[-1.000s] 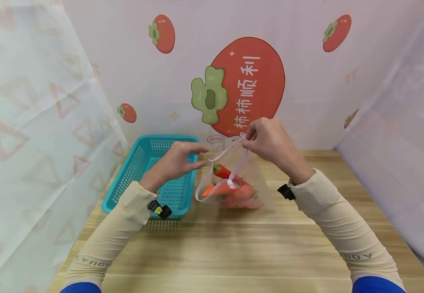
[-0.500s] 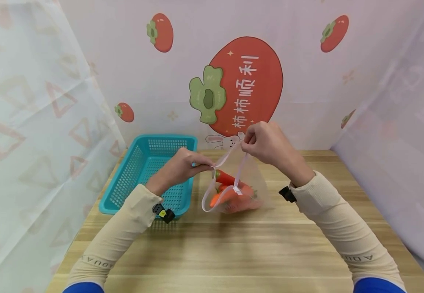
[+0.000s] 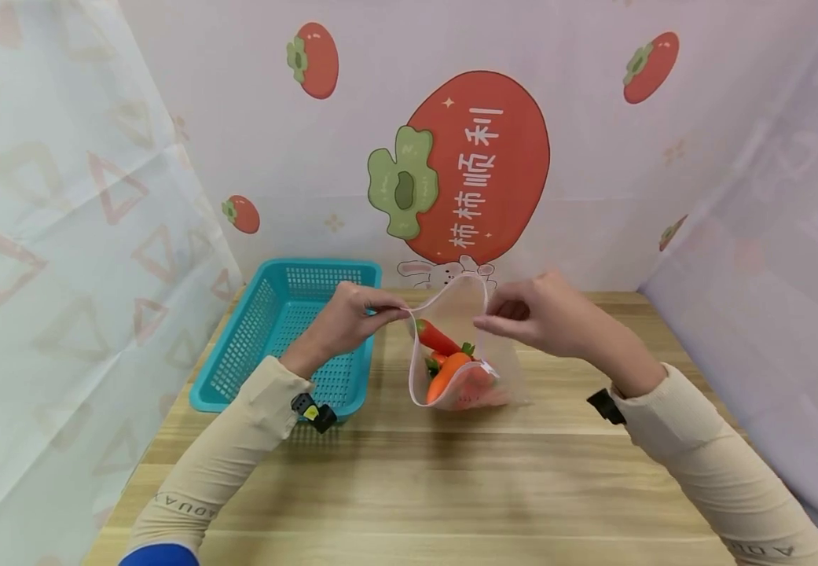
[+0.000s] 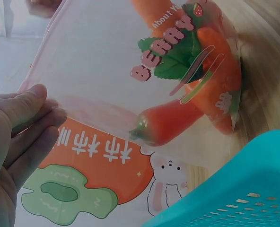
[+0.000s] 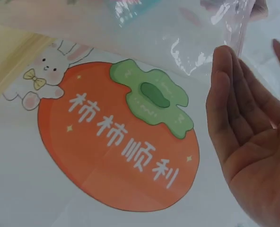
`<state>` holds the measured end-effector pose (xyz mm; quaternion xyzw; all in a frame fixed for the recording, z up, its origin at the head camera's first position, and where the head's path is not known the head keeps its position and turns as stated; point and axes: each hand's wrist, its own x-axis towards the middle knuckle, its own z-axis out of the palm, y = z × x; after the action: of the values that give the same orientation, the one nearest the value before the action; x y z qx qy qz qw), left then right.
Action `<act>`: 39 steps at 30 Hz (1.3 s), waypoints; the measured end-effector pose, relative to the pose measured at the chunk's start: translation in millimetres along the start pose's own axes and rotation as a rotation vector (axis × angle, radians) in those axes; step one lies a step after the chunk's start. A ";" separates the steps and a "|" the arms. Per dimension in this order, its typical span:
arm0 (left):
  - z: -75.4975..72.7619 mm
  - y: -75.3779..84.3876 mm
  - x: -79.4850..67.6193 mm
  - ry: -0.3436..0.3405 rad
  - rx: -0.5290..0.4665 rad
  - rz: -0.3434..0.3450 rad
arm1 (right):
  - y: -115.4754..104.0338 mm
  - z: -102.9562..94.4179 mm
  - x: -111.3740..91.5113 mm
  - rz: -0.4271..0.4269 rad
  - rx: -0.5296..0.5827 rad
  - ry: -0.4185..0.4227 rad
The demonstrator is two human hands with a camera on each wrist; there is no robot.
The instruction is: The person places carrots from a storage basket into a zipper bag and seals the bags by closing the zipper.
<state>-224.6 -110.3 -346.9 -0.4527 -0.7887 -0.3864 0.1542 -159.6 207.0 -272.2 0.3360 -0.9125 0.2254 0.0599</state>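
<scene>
A clear zip bag (image 3: 509, 369) with a pale pink rim and printed lettering sits on the wooden table, its mouth spread wide. Inside lie a red pepper (image 3: 437, 338) and several orange vegetables (image 3: 449, 376) with green tops. My left hand (image 3: 348, 321) pinches the bag's left rim between thumb and fingers. At the opposite side of the mouth is my right hand (image 3: 557, 318), close by the rim. In the right wrist view its fingers (image 5: 220, 94) are extended, the thumb stands apart, and no bag edge lies between them.
A teal mesh basket (image 3: 239, 342) stands on the table (image 3: 409, 487) to the left, partly behind my left forearm. A printed backdrop (image 3: 592, 196) rises behind the table, with hanging sheets along both sides.
My left hand came to the rim and took hold of it. My right hand let go of the rim and moved down and slightly right. The bag's mouth has spread wider.
</scene>
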 end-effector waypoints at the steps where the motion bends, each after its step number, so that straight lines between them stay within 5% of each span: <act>1: 0.2 0.0 0.2 0.003 0.000 -0.004 | 0.2 0.9 -5.8 -0.009 0.013 -0.011; 13: -0.7 1.5 2.5 0.037 -0.014 -0.031 | 13.3 29.4 -45.3 -0.219 -0.114 0.073; 21: -6.6 6.0 2.6 0.119 -0.079 -0.093 | 35.3 26.7 -45.7 -0.348 -0.002 0.286; 31: -34.3 23.4 -17.4 0.148 -0.225 -0.266 | 46.5 15.0 -64.7 -0.192 0.190 0.377; 39: -38.1 11.7 -34.4 0.141 -0.279 -0.328 | 57.4 17.7 -74.5 -0.003 0.231 0.379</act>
<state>-200.3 -155.9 -336.8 -0.3072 -0.7779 -0.5423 0.0800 -138.5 281.3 -328.7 0.2937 -0.8526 0.3874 0.1919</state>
